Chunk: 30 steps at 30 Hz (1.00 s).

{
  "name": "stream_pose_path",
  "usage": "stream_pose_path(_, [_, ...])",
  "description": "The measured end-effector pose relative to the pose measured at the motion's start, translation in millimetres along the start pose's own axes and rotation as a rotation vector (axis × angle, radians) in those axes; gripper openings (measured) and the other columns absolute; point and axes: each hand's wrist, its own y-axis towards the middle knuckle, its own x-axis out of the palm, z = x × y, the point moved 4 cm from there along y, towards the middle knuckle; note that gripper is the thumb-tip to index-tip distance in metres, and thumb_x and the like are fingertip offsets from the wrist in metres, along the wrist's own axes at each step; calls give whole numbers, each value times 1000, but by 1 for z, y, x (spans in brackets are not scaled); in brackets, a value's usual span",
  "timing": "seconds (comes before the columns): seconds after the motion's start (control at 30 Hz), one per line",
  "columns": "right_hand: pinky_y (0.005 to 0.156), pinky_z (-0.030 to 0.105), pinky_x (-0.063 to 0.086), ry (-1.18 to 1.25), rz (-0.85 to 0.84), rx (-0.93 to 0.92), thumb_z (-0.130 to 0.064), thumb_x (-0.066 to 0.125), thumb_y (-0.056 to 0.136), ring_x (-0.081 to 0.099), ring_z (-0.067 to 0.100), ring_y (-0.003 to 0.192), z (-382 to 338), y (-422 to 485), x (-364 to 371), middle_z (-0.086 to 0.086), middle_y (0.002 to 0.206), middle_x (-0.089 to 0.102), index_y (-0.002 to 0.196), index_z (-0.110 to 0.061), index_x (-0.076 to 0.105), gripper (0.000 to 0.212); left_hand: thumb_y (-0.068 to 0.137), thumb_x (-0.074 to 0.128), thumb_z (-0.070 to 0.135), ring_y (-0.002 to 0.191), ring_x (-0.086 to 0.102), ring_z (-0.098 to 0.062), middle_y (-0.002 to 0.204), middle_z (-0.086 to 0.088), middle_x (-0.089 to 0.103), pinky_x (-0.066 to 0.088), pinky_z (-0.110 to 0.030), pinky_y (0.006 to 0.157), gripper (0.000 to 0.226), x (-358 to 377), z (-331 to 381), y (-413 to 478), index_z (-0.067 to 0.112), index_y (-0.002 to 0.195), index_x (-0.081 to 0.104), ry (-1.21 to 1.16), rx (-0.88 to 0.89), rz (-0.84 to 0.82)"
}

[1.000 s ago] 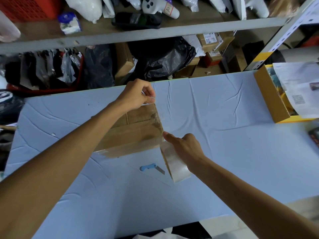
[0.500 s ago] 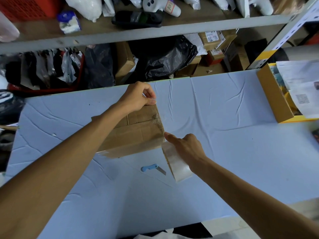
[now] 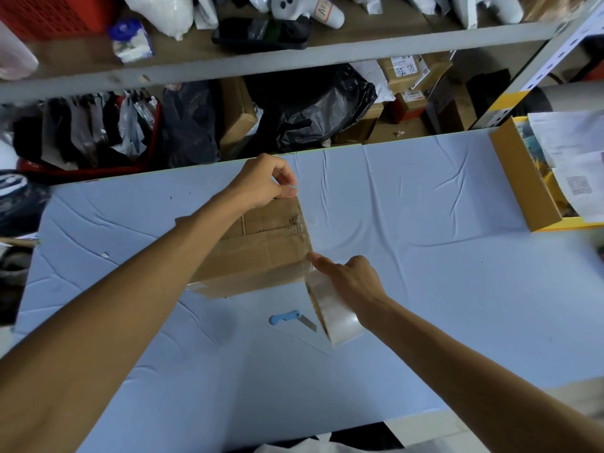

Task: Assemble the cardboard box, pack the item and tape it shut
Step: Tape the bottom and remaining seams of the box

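The left hand (image 3: 264,184) reaches out over the far right corner of the cardboard box (image 3: 261,250). Its thumb and first finger are pressed together, and they pinch the end of a clear tape strip (image 3: 307,223). The strip is very hard to see. It seems to run down along the right edge of the box to the tape roll (image 3: 338,317). The right hand (image 3: 351,279) holds that roll, with its fingers curled around it. Its first finger sticks out straight and the tip touches the near right corner of the box. The roll hangs just past that corner, tilted, over the table (image 3: 425,289). The box is brown and lies flat on the blue cloth in the middle of the table, partly under the left arm. Shiny tape already covers its near edge. A small blue knife (image 3: 289,318) with its blade out lies on the cloth, near the box and just beside the roll. At the right side of the table sits a yellow box (image 3: 523,184) with white papers (image 3: 575,152) on top. Behind the table there is a grey shelf (image 3: 294,57) with bags and parcels on it, and a big black bag (image 3: 313,106) sits under it.
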Motion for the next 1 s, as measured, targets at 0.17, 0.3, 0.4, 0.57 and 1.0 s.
stream_pose_path(0.17, [58, 32, 33, -43, -8, 10, -66, 63, 75, 43, 18, 65, 0, 1, 2, 4, 73, 45, 78, -12, 44, 58, 81, 73, 8, 98, 62, -22, 98, -9, 65, 53, -35, 88, 20, 4, -9, 5, 15, 99, 67, -175, -222, -76])
stream_pose_path(0.3, [60, 33, 34, -36, -5, 2, -67, 63, 75, 45, 19, 69, -1, 4, 3, 5, 77, 47, 83, -11, 46, 59, 75, 80, 19, 86, 57, -14, 89, 0, 59, 45, -23, 67, 28, 0, -6, -5, 17, 96, 63, -100, -107, 133])
stream_pose_path(0.4, [57, 32, 31, -35, -12, -2, -68, 63, 74, 42, 18, 64, 0, 6, 4, 4, 72, 44, 80, -12, 45, 59, 76, 79, 23, 74, 58, -10, 80, 2, 64, 49, -25, 65, 19, -1, 2, -19, 14, 85, 65, 95, 148, 235])
stream_pose_path(0.57, [53, 31, 31, -29, -11, -4, -69, 66, 70, 41, 18, 60, 3, 10, 4, 3, 68, 43, 75, -12, 44, 61, 84, 70, 24, 81, 64, -12, 87, 0, 72, 50, -24, 75, 11, 4, 2, -25, 15, 89, 72, 222, 263, 152])
stream_pose_path(1.0, [64, 35, 39, -22, 1, -3, -69, 65, 71, 50, 21, 73, 5, 7, 3, 5, 79, 50, 84, -11, 49, 62, 89, 61, 5, 91, 58, -5, 101, 6, 59, 51, -19, 78, 18, 9, 6, -20, 23, 92, 62, 100, 330, -133])
